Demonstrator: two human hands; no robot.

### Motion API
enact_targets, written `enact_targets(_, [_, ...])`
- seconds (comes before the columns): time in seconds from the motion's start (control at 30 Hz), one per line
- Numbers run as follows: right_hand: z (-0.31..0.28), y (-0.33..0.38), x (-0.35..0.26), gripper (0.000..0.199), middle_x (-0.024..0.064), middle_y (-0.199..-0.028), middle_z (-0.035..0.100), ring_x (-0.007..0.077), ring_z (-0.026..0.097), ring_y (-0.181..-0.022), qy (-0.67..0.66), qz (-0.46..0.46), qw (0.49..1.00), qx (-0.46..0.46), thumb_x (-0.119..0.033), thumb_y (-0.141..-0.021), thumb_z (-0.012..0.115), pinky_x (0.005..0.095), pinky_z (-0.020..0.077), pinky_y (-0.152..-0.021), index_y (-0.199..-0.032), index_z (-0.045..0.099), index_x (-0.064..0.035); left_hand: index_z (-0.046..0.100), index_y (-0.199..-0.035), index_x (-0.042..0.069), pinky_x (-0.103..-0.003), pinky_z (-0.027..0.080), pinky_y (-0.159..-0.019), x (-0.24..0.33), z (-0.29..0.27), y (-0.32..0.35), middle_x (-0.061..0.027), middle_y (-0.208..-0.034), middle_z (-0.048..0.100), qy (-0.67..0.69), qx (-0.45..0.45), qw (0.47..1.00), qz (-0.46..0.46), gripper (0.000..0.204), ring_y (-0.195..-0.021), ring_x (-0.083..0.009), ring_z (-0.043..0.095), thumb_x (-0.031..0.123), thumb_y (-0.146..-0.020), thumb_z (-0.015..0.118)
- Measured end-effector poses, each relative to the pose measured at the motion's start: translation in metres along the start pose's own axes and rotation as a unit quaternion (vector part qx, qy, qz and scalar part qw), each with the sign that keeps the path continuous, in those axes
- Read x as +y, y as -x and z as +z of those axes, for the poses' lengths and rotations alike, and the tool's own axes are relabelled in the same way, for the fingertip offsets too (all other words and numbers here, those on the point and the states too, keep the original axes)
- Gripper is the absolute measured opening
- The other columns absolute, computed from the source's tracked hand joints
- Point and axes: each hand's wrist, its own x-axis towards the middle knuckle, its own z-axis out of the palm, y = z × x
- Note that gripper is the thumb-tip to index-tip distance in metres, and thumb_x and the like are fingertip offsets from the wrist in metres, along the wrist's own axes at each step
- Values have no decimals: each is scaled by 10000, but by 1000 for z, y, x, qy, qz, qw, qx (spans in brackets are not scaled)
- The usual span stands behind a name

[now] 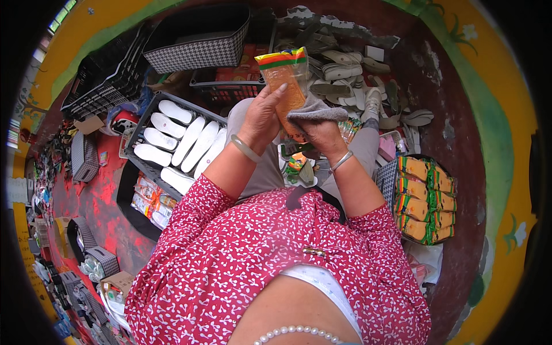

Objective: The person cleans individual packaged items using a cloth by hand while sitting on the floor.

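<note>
A clear plastic package with orange insoles (291, 98) and a striped top band is held up in front of my lap. My left hand (261, 119) is closed round its left edge, the thumb lying on its front. At its lower right, my right hand (325, 137) is closed on a grey fuzzy piece (318, 110). I cannot tell whether this is a cloth or an insole. It lies against the package, and the right fingers are partly hidden under it. Below my hands, between my legs, more coloured packaging (297, 161) shows in part.
At left stands a grey crate (142, 127) of white insoles (198, 138). A checked basket (388, 183) at right holds packed orange insoles (414, 204). Loose insoles (340, 70) are heaped ahead. Black crates (109, 77) and a large checked bin (195, 54) stand far left.
</note>
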Motion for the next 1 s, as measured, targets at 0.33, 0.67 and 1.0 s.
enact_targets(0.33, [-23,4,29,538,51,-1068,570,145,535,-969,-287,154,945,34,-490,-827,590,295,442,-838,-1117,543,-39,524,-1134,-11,-304,475,-840,2,-8,0,-85,-1041,605,-80,14,997,7,258,-939,-171,593,103,-903,518])
enact_targets(0.67, [-13,-4,2,212,87,-965,639,191,622,-865,-595,180,770,142,-95,-815,641,311,510,-803,-1011,611,-18,557,-1095,-29,-264,487,-795,-19,7,11,-75,-998,621,-177,-46,978,-99,250,-874,-133,608,102,-882,560])
enact_targets(1.0, [-24,-11,-4,185,76,-967,633,178,618,-873,-600,168,752,215,-90,-834,624,301,515,-781,-1005,606,-21,558,-1084,-45,-263,496,-780,-21,13,17,-82,-992,622,-154,-49,980,-112,244,-865,-138,612,86,-877,561])
